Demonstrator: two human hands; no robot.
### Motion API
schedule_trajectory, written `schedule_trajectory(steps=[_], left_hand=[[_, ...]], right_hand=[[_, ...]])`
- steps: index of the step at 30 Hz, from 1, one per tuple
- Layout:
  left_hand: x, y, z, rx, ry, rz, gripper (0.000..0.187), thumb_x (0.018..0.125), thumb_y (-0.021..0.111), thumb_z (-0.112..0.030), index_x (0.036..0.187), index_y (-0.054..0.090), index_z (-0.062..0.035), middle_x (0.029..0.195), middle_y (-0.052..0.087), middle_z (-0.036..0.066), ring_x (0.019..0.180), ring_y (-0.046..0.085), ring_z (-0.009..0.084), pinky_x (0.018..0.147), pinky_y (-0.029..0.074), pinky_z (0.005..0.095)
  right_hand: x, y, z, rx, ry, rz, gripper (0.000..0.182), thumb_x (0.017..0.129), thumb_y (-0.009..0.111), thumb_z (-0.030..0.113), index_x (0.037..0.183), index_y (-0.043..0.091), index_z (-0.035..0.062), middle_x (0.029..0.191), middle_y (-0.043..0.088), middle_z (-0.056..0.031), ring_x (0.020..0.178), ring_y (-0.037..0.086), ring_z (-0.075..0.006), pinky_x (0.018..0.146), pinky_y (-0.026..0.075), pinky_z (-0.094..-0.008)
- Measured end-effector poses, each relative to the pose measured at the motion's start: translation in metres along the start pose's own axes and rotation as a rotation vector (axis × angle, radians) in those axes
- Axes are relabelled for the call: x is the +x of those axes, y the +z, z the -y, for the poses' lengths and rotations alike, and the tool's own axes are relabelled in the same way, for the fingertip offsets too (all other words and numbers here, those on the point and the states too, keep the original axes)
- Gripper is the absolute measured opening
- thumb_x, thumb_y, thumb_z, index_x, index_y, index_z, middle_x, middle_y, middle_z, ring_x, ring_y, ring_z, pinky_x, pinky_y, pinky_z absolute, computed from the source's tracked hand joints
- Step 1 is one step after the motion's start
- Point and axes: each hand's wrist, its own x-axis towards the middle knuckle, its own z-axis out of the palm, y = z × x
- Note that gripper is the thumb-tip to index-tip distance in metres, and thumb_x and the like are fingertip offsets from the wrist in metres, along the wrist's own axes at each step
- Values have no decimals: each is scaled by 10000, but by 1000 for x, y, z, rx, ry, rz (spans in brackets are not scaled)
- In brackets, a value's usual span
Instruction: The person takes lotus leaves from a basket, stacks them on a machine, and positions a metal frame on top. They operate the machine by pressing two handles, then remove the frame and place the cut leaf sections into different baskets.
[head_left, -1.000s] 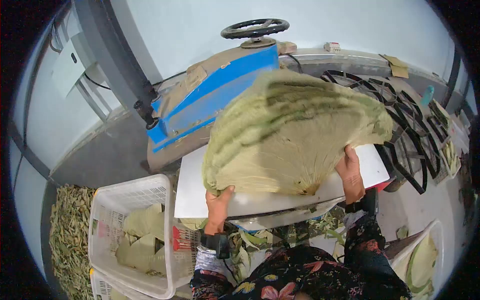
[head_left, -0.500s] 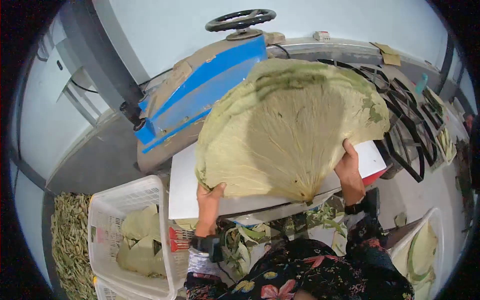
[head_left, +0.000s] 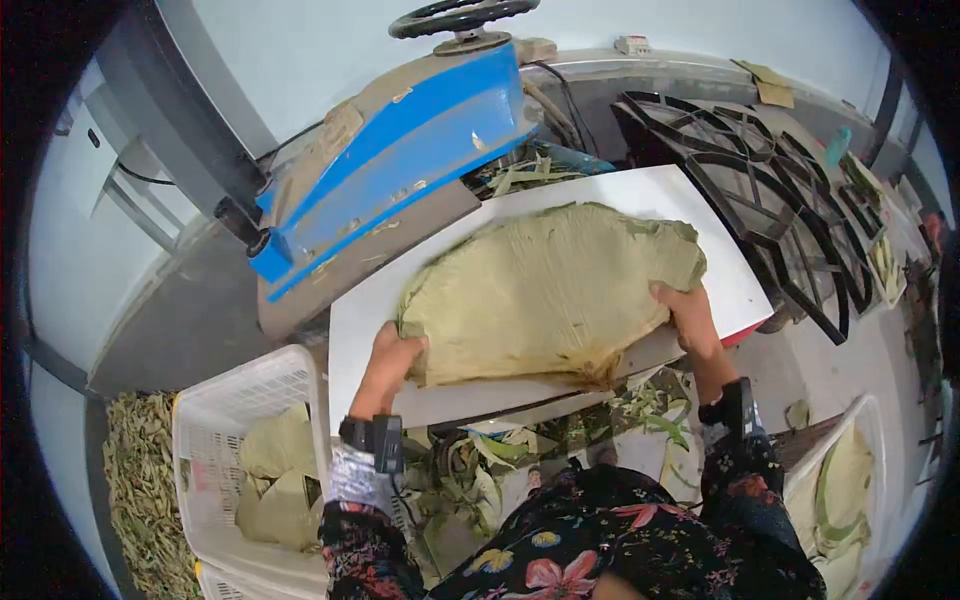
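Note:
A stack of large, pale green, fan-shaped leaves [head_left: 540, 290] lies low over a white board [head_left: 365, 345]. My left hand [head_left: 388, 365] grips its left edge, the thumb on top and the other fingers hidden beneath. At the right edge my right hand [head_left: 690, 318] holds the leaves in the same way. The brownish stem end of the leaves points toward my body, near the board's front edge.
Behind the board stands a blue machine [head_left: 400, 150] with a black handwheel [head_left: 463, 17]. Black curved metal frames [head_left: 790, 220] lie at the right. White crates [head_left: 250, 375] with leaves flank me. Leaf scraps [head_left: 150, 490] cover the floor at left.
The leaves have come down toward the board and toward me, and look flatter. Both hands moved with them, still gripping the edges. More of the board's far side shows.

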Motion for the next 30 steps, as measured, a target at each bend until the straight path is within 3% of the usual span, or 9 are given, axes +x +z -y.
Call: schedule_trajectory(steps=[3,7,11,19,21,23,25,28,30], left_hand=[[22,1,-6,125,5,-80,345,746,604,-52,1047,492,74,919,601,162,841,588,254,743,464,347],[5,36,-30,958,577,-482,531,709,654,-169,1151,454,47,1138,507,264,1066,497,400,892,390,495],[-47,127,-71,748,1116,-120,577,697,692,-256,1174,481,-8,1183,516,203,1111,480,370,1006,316,478],[-42,166,-23,724,940,88,461,732,665,-344,1057,548,-39,1119,560,142,1075,514,305,971,340,486],[-42,167,-22,731,965,64,444,735,663,-340,1044,553,-41,1121,559,141,1077,514,306,969,338,497],[-42,169,-23,737,991,44,427,738,662,-336,1031,557,-44,1122,559,140,1078,514,307,968,335,507],[-43,170,-22,749,973,50,427,730,671,-340,1018,563,-44,1131,555,136,1087,510,309,964,330,531],[-41,171,-18,761,984,31,433,722,680,-342,1013,563,-44,1139,551,131,1094,507,316,961,327,544],[-42,172,-19,737,971,29,406,716,681,-320,989,570,-41,1117,559,125,1088,511,310,967,318,549]], right_hand=[[17,4,-20,-131,-100,-78,508,772,621,68,1235,434,-27,1116,557,-98,981,545,-197,861,439,-321],[19,5,-27,-278,-108,-170,515,770,620,47,1242,427,-26,1111,558,-94,978,542,-191,862,436,-317],[15,6,-25,-312,-83,-171,532,765,623,43,1251,418,-24,1117,557,-98,986,544,-195,865,437,-318],[16,0,-19,-230,21,-196,546,771,627,62,1246,390,-64,1168,521,-147,1057,512,-212,895,425,-336],[15,0,-19,-849,-362,-630,538,767,642,89,1213,405,-97,1200,479,-202,1113,473,-235,940,391,-350],[5,23,13,-982,-488,-602,549,741,664,108,1207,436,-71,1236,438,-225,1154,434,-297,987,344,-387],[1,40,27,-1338,-660,-56,554,735,671,163,1229,470,14,1277,433,-187,1188,405,-343,1016,302,-433],[8,47,5,-1508,-684,415,538,765,636,224,1263,472,102,1312,433,-127,1227,376,-343,1030,275,-466],[18,30,-8,-1509,-636,367,523,780,619,249,1265,477,117,1326,427,-113,1243,368,-327,1037,265,-471]])
